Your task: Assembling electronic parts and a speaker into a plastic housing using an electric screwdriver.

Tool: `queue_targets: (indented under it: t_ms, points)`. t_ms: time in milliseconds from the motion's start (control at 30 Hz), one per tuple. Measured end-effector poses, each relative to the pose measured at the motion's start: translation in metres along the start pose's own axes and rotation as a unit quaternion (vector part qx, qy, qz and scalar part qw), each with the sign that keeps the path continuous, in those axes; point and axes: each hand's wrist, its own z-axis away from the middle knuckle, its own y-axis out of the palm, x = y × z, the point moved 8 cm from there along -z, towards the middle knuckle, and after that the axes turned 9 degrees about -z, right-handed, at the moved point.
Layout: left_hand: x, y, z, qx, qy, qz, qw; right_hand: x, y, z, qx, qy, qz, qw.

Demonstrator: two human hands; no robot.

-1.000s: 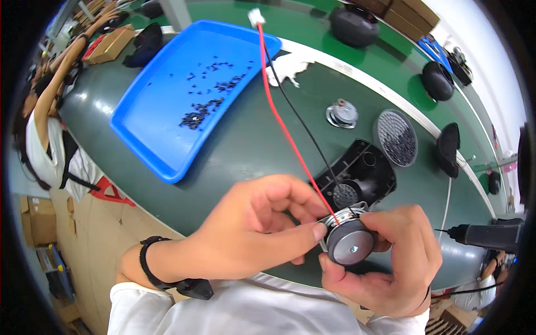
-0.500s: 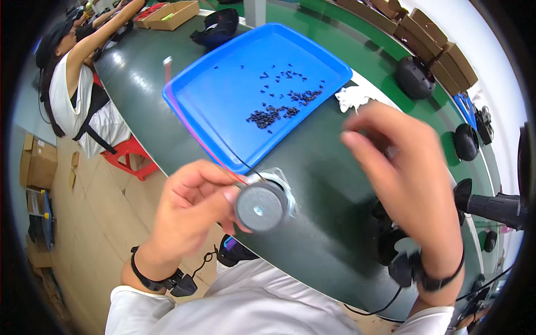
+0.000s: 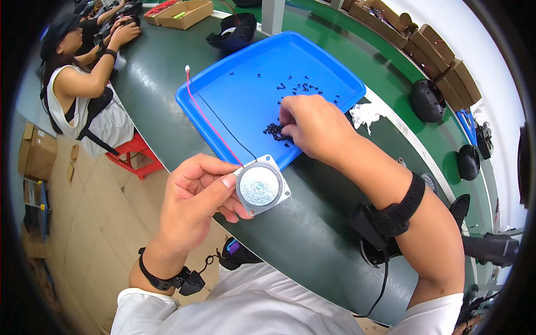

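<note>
The silver-grey round metal speaker (image 3: 259,185) shows a flat, mottled disc inside a darker ring, set on a pale squarish metal flange with holes at its corners. A thin red wire (image 3: 210,121) and a thin black wire (image 3: 226,130) rise from its upper edge to a small white plastic connector (image 3: 187,68).

The speaker is held up near the table edge, just right of the left hand (image 3: 196,190), whose thumb and fingers are clamped on its left side. The right hand (image 3: 315,123) reaches into the shallow blue plastic tray (image 3: 223,100), fingertips down beside a pile of tiny black screws (image 3: 274,132); whether they pinch any screw cannot be told.

The tray rests on a smooth dark green tabletop (image 3: 312,223), with a crumpled white cloth or tissue (image 3: 365,115) near its right corner. Beyond it lie a curved black plastic shell (image 3: 231,33) and an open brown cardboard box (image 3: 187,15). At left, a co-worker in a white top (image 3: 67,114) sits on a red plastic stool (image 3: 134,156) above a beige floor (image 3: 106,206).
</note>
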Motion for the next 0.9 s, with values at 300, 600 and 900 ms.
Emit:
queue_targets:
  t_ms: [300, 600, 900]
  points:
    - [-0.003, 0.002, -0.007, 0.029, -0.001, 0.030, 0.999, -0.009, -0.001, -0.008, 0.014, -0.001, -0.076, 0.997]
    - [-0.004, 0.007, -0.010, 0.030, 0.000, 0.034, 0.999, 0.004, -0.057, 0.025, -0.074, -0.004, -0.315, 0.946]
    - [-0.012, 0.044, -0.015, 0.098, 0.020, 0.114, 0.988, 0.019, -0.089, 0.150, -0.205, 0.078, -0.507, 0.834]
